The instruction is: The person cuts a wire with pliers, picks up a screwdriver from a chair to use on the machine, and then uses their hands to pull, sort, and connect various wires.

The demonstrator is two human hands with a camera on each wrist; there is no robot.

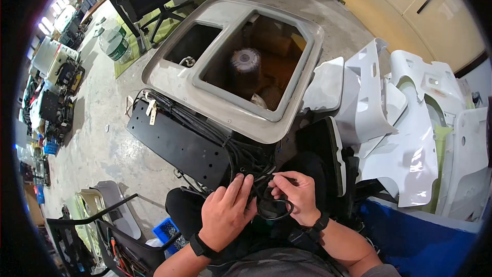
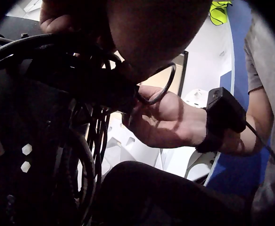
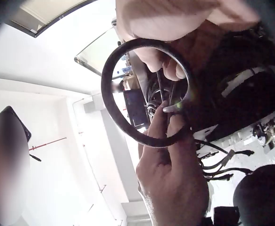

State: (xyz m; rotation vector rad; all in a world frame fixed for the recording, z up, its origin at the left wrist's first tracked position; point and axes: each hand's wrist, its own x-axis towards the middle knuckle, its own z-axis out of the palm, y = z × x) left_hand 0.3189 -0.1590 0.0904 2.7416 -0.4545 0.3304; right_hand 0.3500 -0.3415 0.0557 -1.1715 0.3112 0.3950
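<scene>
A thin black cable [image 3: 107,89] curves into a loop between the two hands, standing out large in the right wrist view. My right hand [image 1: 299,195] pinches this cable between thumb and curled fingers. My left hand [image 1: 225,215] lies over the cable bundle, index and middle fingers reaching forward, and grips black cable from the other side of the loop. Behind the fingertips, more black cables [image 1: 205,131] run along a black metal panel [image 1: 177,146] with small holes. The left fingertips are dark and partly hidden in the left wrist view.
A grey-beige cover [image 1: 174,79] with two openings stands just beyond the panel. White plastic shells [image 1: 394,159] are piled at the right above a blue surface [image 1: 410,236]. A blue bin [image 1: 169,233] of small parts sits at lower left, beside a black-framed holder with tools [image 1: 120,254].
</scene>
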